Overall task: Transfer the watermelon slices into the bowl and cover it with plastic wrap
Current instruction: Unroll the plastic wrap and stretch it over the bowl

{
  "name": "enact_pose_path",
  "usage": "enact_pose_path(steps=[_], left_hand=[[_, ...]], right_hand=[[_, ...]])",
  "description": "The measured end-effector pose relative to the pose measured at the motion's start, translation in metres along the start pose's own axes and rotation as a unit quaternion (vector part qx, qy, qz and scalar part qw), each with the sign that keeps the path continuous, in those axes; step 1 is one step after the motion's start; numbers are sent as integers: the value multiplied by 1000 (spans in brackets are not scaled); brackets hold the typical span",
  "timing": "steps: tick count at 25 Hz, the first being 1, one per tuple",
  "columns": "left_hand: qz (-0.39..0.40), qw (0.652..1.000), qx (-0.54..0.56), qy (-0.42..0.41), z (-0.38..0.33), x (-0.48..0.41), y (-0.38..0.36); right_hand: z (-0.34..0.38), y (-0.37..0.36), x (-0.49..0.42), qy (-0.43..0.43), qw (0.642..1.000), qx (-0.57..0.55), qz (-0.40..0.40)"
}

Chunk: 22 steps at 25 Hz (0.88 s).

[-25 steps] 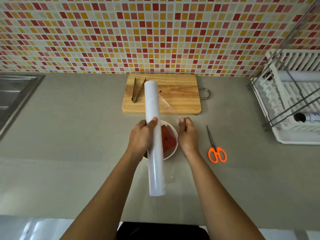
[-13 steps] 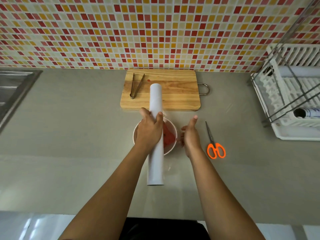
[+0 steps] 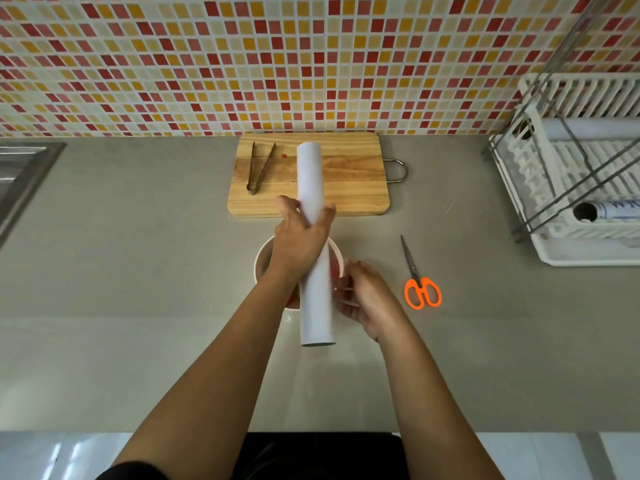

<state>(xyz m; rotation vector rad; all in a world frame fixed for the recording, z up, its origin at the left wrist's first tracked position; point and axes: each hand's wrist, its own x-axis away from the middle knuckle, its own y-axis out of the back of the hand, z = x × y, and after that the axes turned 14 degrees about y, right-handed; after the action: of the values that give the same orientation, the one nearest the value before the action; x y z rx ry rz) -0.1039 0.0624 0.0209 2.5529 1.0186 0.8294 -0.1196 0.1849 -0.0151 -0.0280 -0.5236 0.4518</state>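
- My left grip (image 3: 301, 237) is clamped round the plastic wrap roll (image 3: 311, 174) near its middle, with digits wrapped on both sides. The roll points away from me and lies across the top of the bowl (image 3: 259, 263).
- My right grip (image 3: 367, 299) sits just beside the near right side of the roll. Its fingers (image 3: 342, 284) are curled on a pale streak of loose film (image 3: 349, 304). I read that as a pinch, though the film is almost too clear to see.
- To do this step well, I judge I should pin that edge down past the bowl's right rim. Then I draw the roll leftward, low and level, so the sheet comes off flat and taut. It should overhang the rim all round before any cut.
- The risk, as I judge it, is that slack film clings to itself, and a hard tug could drag the bowl.
- The watermelon slices (image 3: 334, 268) are in the bowl on the bench (image 3: 138, 289), mostly hidden under the roll and my wrist.
- Count near the grips: two grips, one roll in hand, one bowl. I cannot count the slices.
- Count further out:
  - one cutting board (image 3: 349, 188) carrying one pair of tongs (image 3: 259, 168);
  - one pair of orange scissors (image 3: 420, 289) to the right of the bowl;
  - one dish rack (image 3: 571, 237) holding two tubes (image 3: 588, 128);
  - one sink (image 3: 24, 174) at the left edge.
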Motion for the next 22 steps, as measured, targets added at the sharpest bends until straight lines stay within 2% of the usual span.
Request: enact_pose_path(steps=[2,4,6,8,9,11,13,15,17,19,22], left_hand=[[23,999,-22,-5,3,-1,0],[-10,997,-53,-54,6,-1,-1],[-51,992,-63,-92,4,0,0],[-47,993,-64,-82,1,-3,4],[-34,995,-67,-61,1,-5,8],[-22,996,-87,-20,2,-6,12],[-54,990,-126,-14,7,0,11],[-99,985,-137,-31,11,8,6],[-124,983,-131,-44,14,14,3],[-134,980,-135,-53,16,17,2],[-138,980,-135,-56,16,21,0]], right_hand=[[-7,-4,0,52,996,24,-62],[-14,-6,-2,98,988,67,-101],[-17,-2,-6,150,974,120,-119],[-21,5,-10,198,955,181,-126],[-24,7,-12,198,952,199,-125],[-37,7,-13,137,966,198,-96],[-49,4,-12,48,983,171,-44],[-52,1,-15,14,989,144,-32],[-43,-1,-25,23,990,129,-60],[-29,-5,-39,61,982,161,-75],[-14,-9,-59,121,974,187,-41]])
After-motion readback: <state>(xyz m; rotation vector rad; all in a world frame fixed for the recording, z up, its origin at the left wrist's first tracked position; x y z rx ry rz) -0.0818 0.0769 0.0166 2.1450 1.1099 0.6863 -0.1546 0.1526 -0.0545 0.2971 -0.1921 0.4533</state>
